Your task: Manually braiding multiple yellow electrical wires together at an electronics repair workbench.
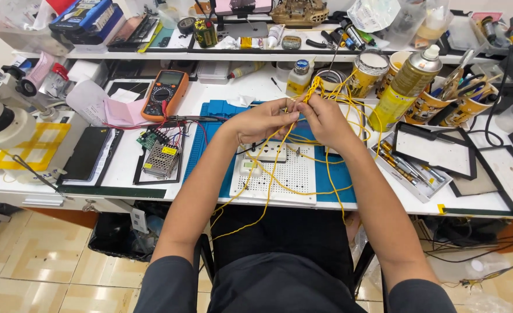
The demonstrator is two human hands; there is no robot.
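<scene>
Both hands, the left hand [262, 120] and the right hand [325, 119], pinched closed on the yellow wires [310, 88], which rose between their fingertips and trailed down over the white perforated board [279, 177] below.

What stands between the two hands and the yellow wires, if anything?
Nothing visible does. The left hand and the right hand both already grip the yellow wires directly, above the white perforated board on the blue mat.
</scene>
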